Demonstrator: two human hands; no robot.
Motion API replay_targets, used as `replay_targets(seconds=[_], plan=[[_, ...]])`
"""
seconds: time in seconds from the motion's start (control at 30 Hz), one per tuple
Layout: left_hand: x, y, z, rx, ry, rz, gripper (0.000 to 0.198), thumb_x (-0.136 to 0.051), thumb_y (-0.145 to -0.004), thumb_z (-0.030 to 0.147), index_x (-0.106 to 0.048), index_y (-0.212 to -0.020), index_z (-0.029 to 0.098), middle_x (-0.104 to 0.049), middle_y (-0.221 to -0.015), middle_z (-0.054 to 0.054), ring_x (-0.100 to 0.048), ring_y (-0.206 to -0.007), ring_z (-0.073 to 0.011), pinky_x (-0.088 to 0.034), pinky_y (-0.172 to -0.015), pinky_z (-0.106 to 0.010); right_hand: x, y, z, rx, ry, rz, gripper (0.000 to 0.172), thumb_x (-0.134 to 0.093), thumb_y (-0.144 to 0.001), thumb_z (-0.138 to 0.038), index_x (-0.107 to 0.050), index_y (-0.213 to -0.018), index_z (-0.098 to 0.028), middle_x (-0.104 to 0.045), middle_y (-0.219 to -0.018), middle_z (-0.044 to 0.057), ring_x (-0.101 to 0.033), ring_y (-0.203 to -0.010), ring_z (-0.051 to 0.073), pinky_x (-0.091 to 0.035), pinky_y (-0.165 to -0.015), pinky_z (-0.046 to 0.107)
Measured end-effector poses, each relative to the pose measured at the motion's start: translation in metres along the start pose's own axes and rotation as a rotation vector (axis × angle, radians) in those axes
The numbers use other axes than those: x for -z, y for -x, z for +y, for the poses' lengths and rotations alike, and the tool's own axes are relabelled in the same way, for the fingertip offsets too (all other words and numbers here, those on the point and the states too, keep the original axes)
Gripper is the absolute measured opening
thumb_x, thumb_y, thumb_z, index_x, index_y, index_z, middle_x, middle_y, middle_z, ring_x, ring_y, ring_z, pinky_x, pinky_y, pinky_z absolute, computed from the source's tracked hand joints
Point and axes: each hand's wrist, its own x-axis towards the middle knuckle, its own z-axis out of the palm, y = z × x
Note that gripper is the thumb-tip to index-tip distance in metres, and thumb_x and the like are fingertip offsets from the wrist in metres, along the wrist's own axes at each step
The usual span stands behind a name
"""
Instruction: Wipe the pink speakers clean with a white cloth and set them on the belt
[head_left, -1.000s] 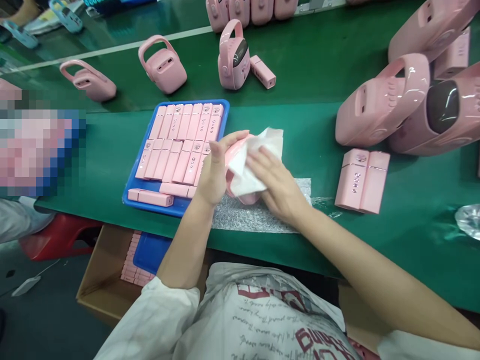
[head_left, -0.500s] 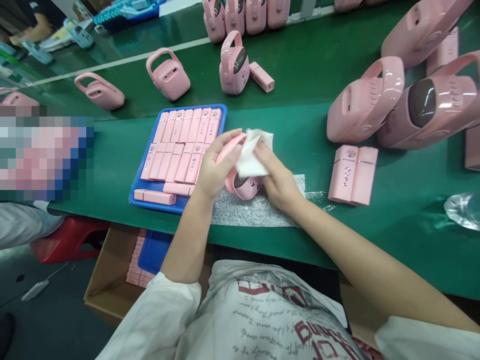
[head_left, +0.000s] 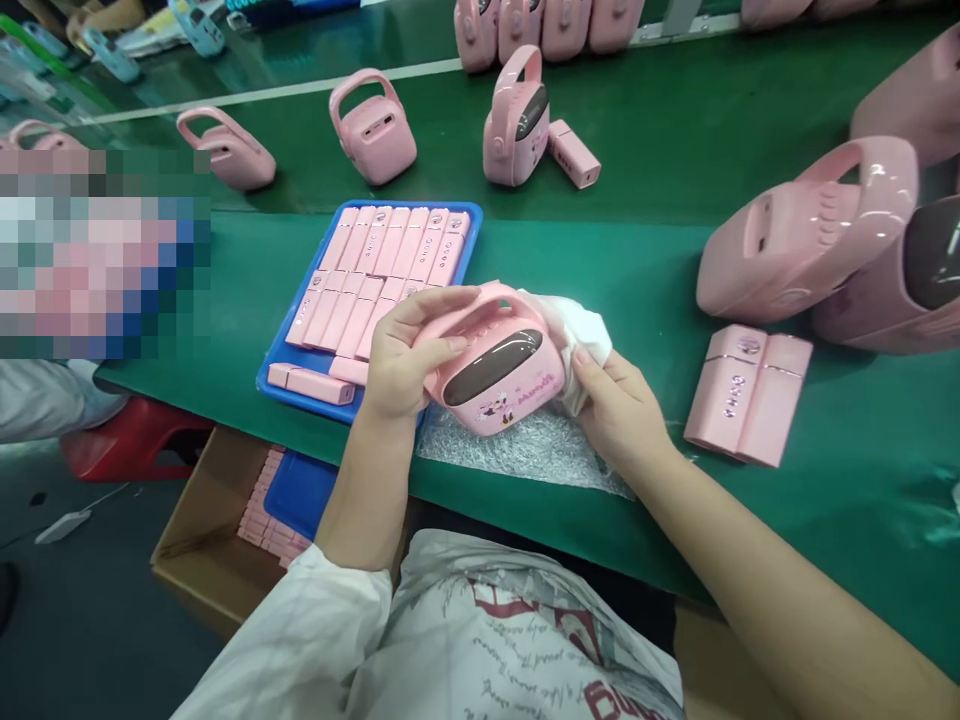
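A pink portable speaker [head_left: 504, 385] with a carry handle, a dark glossy oval panel and a cartoon print is held tilted above the bench, its front turned up toward me. My left hand [head_left: 409, 350] is closed around its left end and handle base. On the opposite side, my right hand [head_left: 619, 405] pinches a crumpled white cloth [head_left: 589, 335] against the speaker's right end. Underneath lies a sheet of bubble wrap [head_left: 517, 462] on the green bench. A blue tray [head_left: 474, 228] of pink box-shaped sticks [head_left: 390, 240] with buttons stands left of the speaker.
More pink speakers [head_left: 375, 135] stand along the back ledge, and larger-looking ones [head_left: 780, 240] at the right. Two pink sticks [head_left: 750, 395] lie by those. Below the bench's left edge, a cardboard box [head_left: 195, 540] holds more sticks. Beside it is a red stool [head_left: 135, 440].
The speaker has been raised and turned so its panel shows fully. My right hand and the cloth have moved from its top to its right end. The camera view has shifted.
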Motion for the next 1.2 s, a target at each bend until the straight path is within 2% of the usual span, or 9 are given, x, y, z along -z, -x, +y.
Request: replay_targets(seconds=[0.1, 0.2, 0.33, 0.6, 0.73, 0.97, 1.1, 1.2], plan=[[0.001, 0.002, 0.004, 0.046, 0.089, -0.028, 0.037, -0.069, -0.065, 0.009, -0.074, -0.097, 0.026, -0.075, -0.097, 0.000, -0.069, -0.100, -0.0263, -0.055, -0.092, -0.042, -0.003, 0.007, -0.006, -0.039, -0.146, -0.020, 0.026, -0.062, -0.083, -0.049, -0.069, -0.095, -0.027, -0.071, -0.095, 0.002, -0.064, -0.092, 0.020, -0.052, -0.078, 0.033], [0.002, 0.005, 0.005, 0.133, 0.121, -0.007, 0.036, -0.072, -0.063, 0.013, -0.072, -0.096, 0.027, -0.075, -0.095, 0.000, -0.067, -0.104, -0.0300, -0.055, -0.091, -0.046, -0.007, 0.014, -0.014, -0.064, -0.188, -0.017, 0.027, -0.066, -0.080, -0.048, -0.071, -0.097, -0.028, -0.072, -0.102, 0.003, -0.065, -0.102, 0.023, -0.054, -0.083, 0.035], [0.001, 0.008, 0.008, 0.221, 0.185, 0.086, 0.031, -0.072, -0.064, 0.014, -0.071, -0.093, 0.026, -0.075, -0.092, 0.001, -0.064, -0.111, -0.0319, -0.054, -0.093, -0.047, -0.008, 0.020, -0.017, -0.054, -0.178, -0.022, 0.026, -0.068, -0.080, -0.047, -0.073, -0.096, -0.027, -0.073, -0.104, 0.004, -0.066, -0.104, 0.023, -0.054, -0.088, 0.036], [-0.012, 0.008, 0.018, 0.355, 0.338, 0.152, 0.028, -0.068, -0.064, 0.006, -0.071, -0.086, 0.021, -0.075, -0.085, 0.000, -0.066, -0.108, -0.0311, -0.057, -0.088, -0.041, -0.008, 0.023, -0.014, -0.062, -0.154, -0.005, 0.025, -0.068, -0.080, -0.047, -0.073, -0.097, -0.029, -0.073, -0.105, 0.002, -0.066, -0.103, 0.023, -0.053, -0.091, 0.037], [-0.007, 0.011, 0.017, 0.256, 0.258, 0.047, 0.034, -0.073, -0.060, 0.008, -0.073, -0.090, 0.023, -0.075, -0.089, 0.001, -0.067, -0.103, -0.0286, -0.057, -0.085, -0.037, -0.005, 0.023, -0.011, -0.055, -0.123, -0.022, 0.026, -0.065, -0.083, -0.046, -0.072, -0.101, -0.029, -0.072, -0.109, 0.002, -0.066, -0.104, 0.023, -0.054, -0.091, 0.037], [-0.005, 0.011, 0.013, 0.229, 0.162, -0.062, 0.036, -0.078, -0.062, 0.017, -0.073, -0.097, 0.026, -0.074, -0.098, 0.000, -0.067, -0.103, -0.0273, -0.055, -0.088, -0.037, 0.001, 0.021, -0.004, -0.023, -0.022, -0.021, 0.032, -0.063, -0.086, -0.042, -0.066, -0.116, -0.031, -0.066, -0.123, 0.001, -0.060, -0.116, 0.024, -0.050, -0.098, 0.039], [-0.006, 0.010, 0.008, 0.173, 0.137, -0.137, 0.036, -0.076, -0.067, 0.016, -0.073, -0.101, 0.026, -0.074, -0.103, 0.000, -0.067, -0.102, -0.0245, -0.055, -0.089, -0.034, 0.001, 0.021, -0.002, -0.028, 0.003, -0.007, 0.032, -0.061, -0.087, -0.043, -0.066, -0.117, -0.031, -0.067, -0.120, 0.001, -0.061, -0.115, 0.023, -0.049, -0.099, 0.040], [-0.008, 0.011, 0.008, 0.189, 0.130, -0.161, 0.035, -0.076, -0.068, 0.016, -0.073, -0.102, 0.025, -0.074, -0.105, -0.001, -0.067, -0.103, -0.0246, -0.054, -0.090, -0.034, 0.001, 0.021, -0.002, -0.023, 0.019, -0.007, 0.032, -0.060, -0.087, -0.045, -0.067, -0.114, -0.029, -0.069, -0.118, 0.002, -0.062, -0.113, 0.024, -0.049, -0.098, 0.039]])
